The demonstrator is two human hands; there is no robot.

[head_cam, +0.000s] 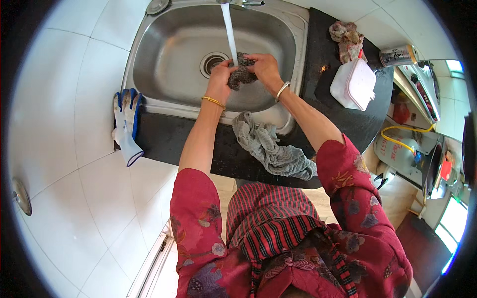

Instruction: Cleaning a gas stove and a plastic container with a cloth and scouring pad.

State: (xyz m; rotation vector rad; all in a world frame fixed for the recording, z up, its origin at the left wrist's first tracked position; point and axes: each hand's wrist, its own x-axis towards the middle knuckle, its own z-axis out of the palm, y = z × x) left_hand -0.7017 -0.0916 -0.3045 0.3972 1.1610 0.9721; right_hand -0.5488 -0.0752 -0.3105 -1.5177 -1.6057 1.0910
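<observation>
My left hand [220, 77] and my right hand [266, 70] hold a dark grey-brown, rough scouring pad [242, 74] between them. It may be a coarse cloth; the picture does not settle it. Water [229, 31] runs from the faucet [223, 1] onto the pad. Both hands are over the stainless steel sink [167, 59], just right of its drain [212, 64]. My fingers hide parts of the pad. A grey cloth [272, 149] lies bunched on the sink's front rim and the counter, below my hands.
Blue-and-white work gloves [128, 123] lie at the sink's left corner. On the black counter [335, 126] to the right are a stained rag [346, 39], a white lidded plastic box [352, 85] and a can [398, 56]. Beyond stands a gas cylinder [395, 149] with a yellow hose [404, 127].
</observation>
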